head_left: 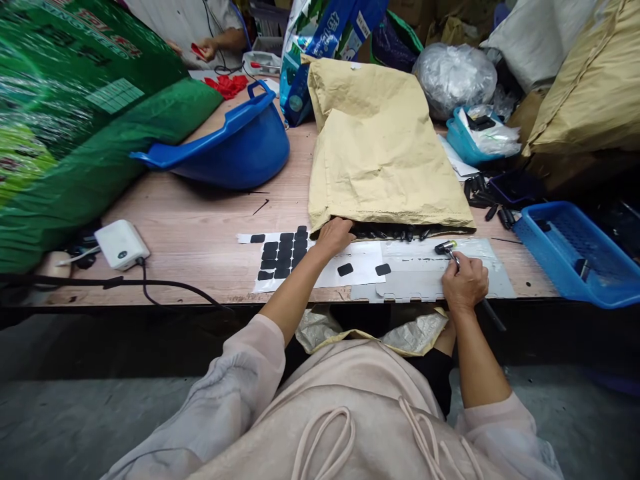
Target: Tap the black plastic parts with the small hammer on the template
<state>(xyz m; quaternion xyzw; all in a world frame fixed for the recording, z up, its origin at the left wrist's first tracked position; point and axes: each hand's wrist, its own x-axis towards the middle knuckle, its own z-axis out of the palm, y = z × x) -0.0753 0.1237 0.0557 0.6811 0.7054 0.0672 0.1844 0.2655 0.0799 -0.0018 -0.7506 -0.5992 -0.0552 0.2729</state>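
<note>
My left hand (334, 235) is at the open mouth of a large tan paper sack (385, 153), its fingertips hidden among small black pieces (395, 231) at the opening. In my right hand (465, 277) is a small hammer (447, 249), its dark handle sticking out below the hand over the table edge. Under the hammer lies a grey-white board (420, 280). White sheets with rows of rounded black stickers (284, 255) lie left of it, partly behind my left forearm. Two loose-looking black stickers (345, 269) sit on the white sheet between my hands.
A blue basin (240, 143) stands at the back left, beside a big green sack (100, 133). A white box with cables (121, 244) lies at left. A blue basket (590, 267) is at right. Another person's hand (207, 49) holds something red across the table.
</note>
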